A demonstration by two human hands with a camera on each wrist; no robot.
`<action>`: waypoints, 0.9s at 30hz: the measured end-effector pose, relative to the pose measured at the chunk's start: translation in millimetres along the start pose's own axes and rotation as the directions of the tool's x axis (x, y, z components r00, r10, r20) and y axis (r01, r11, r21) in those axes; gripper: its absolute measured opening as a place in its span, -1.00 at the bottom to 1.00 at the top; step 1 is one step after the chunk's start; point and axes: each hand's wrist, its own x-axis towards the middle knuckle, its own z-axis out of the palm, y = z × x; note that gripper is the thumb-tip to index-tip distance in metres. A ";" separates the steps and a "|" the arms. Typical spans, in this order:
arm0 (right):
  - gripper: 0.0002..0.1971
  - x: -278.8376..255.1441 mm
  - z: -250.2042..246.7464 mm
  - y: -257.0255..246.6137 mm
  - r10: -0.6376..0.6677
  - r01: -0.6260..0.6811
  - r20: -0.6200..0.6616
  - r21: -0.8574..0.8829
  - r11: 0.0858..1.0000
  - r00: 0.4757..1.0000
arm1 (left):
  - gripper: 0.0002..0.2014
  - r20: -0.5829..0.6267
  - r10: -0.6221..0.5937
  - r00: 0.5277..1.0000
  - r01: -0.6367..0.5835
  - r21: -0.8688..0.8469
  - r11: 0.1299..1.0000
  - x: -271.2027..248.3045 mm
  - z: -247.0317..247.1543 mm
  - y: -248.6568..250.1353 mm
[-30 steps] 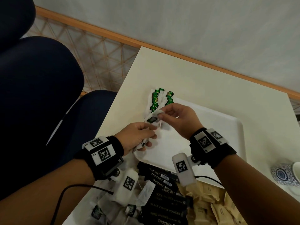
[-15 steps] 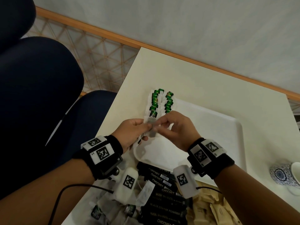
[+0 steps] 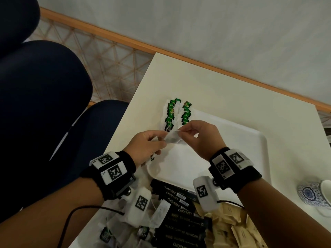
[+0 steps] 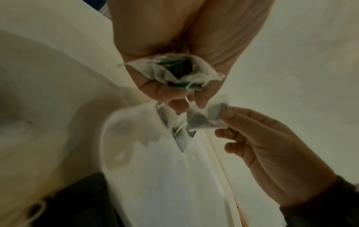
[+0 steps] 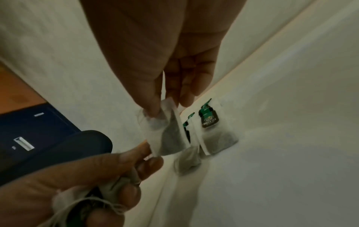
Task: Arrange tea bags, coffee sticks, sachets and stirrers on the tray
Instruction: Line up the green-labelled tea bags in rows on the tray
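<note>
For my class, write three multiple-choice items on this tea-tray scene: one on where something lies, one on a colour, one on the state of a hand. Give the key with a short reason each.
1. Where do the arranged tea bags lie?
A. at the tray's far left corner
B. inside the mug
C. on the chair

2. What colour are the tags on those arranged tea bags?
A. red
B. green
C. yellow

3. What is the right hand doing?
A. lying flat on the table
B. gripping the mug
C. pinching a single tea bag

Key: 1 A, the two rows sit at the far left end of the white tray. 2 B, the head view shows green tags. 3 C, thumb and fingers pinch one end of the bag, while the left hand, which holds a bunch of tea bags, touches the other; the mug stands untouched.
</note>
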 end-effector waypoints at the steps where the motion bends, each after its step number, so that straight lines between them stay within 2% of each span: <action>1: -0.95 -0.1 0.7 -0.1 0.022 -0.021 -0.013 0.037 0.999 1.000 | -0.72 -0.009 0.001 1.000 -0.001 0.008 1.000 0.4 -0.3 -1.2; 5: -0.87 -1.6 5.9 -2.8 0.095 -0.089 -0.014 0.240 0.967 0.995 | -0.76 -0.017 -0.017 1.000 0.017 0.021 1.000 0.0 2.9 -1.0; 7: -0.77 -3.6 8.2 -6.3 0.059 -0.063 0.021 0.279 0.958 0.998 | -0.73 -0.013 -0.017 1.000 0.017 0.025 1.000 0.5 5.7 1.0; 11: -0.61 -7.1 7.5 -10.4 -0.024 -0.012 0.114 0.304 0.953 0.993 | -0.87 -0.004 -0.030 1.000 0.030 0.002 1.000 2.1 6.0 1.3; 14: -0.58 -7.8 5.3 -7.4 -0.083 0.056 0.149 0.178 0.982 0.985 | -0.85 0.012 -0.053 0.999 0.052 0.008 0.999 0.9 5.7 1.8; 16: -0.71 -7.6 4.2 -5.0 -0.147 0.137 0.119 0.091 0.986 0.982 | -0.86 0.028 -0.057 0.998 0.057 0.010 0.998 -1.5 6.2 4.1; 18: -0.82 -6.5 2.7 -3.5 -0.161 0.157 0.066 0.065 0.985 0.985 | -0.86 0.034 -0.059 0.998 0.059 -0.005 0.998 -4.2 7.5 6.4; 21: -0.89 -1.5 -0.1 -1.3 -0.132 0.132 -0.010 -0.006 0.991 0.991 | -0.85 -0.007 -0.073 0.997 0.072 -0.033 0.997 -2.7 6.6 4.7; 23: -0.86 0.3 -1.8 -0.5 -0.109 0.110 0.024 -0.048 0.993 0.994 | -0.83 -0.029 -0.075 0.997 0.074 -0.031 0.997 -2.9 4.4 4.8; 25: -0.79 0.9 -4.7 -2.1 -0.025 0.029 0.097 -0.044 0.999 0.995 | -0.72 -0.029 -0.064 0.998 0.064 -0.004 0.998 -2.3 1.4 4.5; 27: -0.74 1.4 -6.3 -3.1 0.035 -0.029 0.116 -0.056 0.998 0.993 | -0.63 -0.031 -0.042 0.999 0.043 0.035 0.998 -4.0 -1.2 5.8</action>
